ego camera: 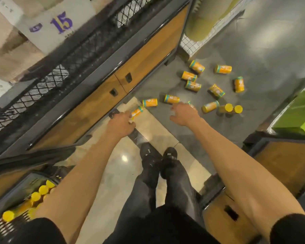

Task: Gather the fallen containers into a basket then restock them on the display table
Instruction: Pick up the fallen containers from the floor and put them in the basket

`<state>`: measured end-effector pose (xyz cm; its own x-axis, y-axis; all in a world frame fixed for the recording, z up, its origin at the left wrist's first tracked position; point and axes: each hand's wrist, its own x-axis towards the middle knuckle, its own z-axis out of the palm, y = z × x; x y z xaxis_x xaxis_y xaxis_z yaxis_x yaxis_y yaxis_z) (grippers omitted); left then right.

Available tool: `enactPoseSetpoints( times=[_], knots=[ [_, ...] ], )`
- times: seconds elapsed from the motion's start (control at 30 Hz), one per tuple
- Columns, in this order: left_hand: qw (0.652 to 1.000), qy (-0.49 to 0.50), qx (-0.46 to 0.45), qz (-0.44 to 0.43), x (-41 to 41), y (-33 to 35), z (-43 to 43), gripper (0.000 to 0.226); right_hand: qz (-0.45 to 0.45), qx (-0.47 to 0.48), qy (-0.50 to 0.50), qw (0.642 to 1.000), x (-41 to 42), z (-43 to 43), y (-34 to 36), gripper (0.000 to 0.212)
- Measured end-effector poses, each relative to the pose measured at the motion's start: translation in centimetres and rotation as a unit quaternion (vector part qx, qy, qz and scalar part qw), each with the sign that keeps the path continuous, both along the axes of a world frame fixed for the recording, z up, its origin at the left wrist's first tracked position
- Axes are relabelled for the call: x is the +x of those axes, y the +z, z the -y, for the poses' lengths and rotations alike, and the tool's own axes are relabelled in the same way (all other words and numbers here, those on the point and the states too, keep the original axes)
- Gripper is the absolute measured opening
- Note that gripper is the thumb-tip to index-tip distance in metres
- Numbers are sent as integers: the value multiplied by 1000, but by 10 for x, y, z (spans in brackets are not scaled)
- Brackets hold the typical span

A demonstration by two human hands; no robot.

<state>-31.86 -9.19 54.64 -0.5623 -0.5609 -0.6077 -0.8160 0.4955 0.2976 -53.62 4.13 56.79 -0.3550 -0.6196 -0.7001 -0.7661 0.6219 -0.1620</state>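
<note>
Several orange containers with yellow lids lie scattered on the grey floor, among them one (171, 99) just beyond my hands and one (223, 69) farther off. My left hand (121, 123) reaches down and grips an orange container (137, 112) by its near end. My right hand (184, 113) stretches out with its fingers over another container (189, 103), which is mostly hidden beneath them; whether they close on it cannot be told. A dark basket (16, 192) at the lower left holds several yellow-lidded containers (42, 190).
A display table with orange wood doors (99, 95) and a black mesh rail (63, 55) runs along my left. Another wooden unit (278, 161) and a green bin (299, 113) stand on the right. My feet in black shoes (158, 159) stand on the tile floor.
</note>
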Motion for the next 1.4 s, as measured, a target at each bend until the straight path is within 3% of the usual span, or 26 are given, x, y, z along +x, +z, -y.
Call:
enactPoseSetpoints(
  times=[0.27, 0.57, 0.73, 0.87, 1.07, 1.23, 1.4],
  knots=[
    [999, 44, 12, 15, -39, -163, 31, 43, 6, -11, 95, 995, -45, 67, -171, 49],
    [999, 24, -18, 35, -77, -365, 70, 45, -14, -52, 121, 991, -61, 129, -373, 46],
    [996, 78, -23, -21, -76, -467, 105, 47, -7, -61, 135, 989, -57, 162, -483, 46],
    [998, 61, -26, -9, -80, -541, 120, 53, -9, -77, 155, 985, -61, 188, -557, 50],
    [999, 20, -6, -28, -91, -626, 123, 47, -5, -79, 176, 981, -65, 213, -627, 59],
    [999, 31, -19, -19, -97, -647, 123, 74, 8, -84, 192, 978, -63, 218, -655, 67],
    [998, 52, 7, -18, -90, -651, 117, 59, 18, -77, 192, 978, -60, 218, -663, 71]
  ],
)
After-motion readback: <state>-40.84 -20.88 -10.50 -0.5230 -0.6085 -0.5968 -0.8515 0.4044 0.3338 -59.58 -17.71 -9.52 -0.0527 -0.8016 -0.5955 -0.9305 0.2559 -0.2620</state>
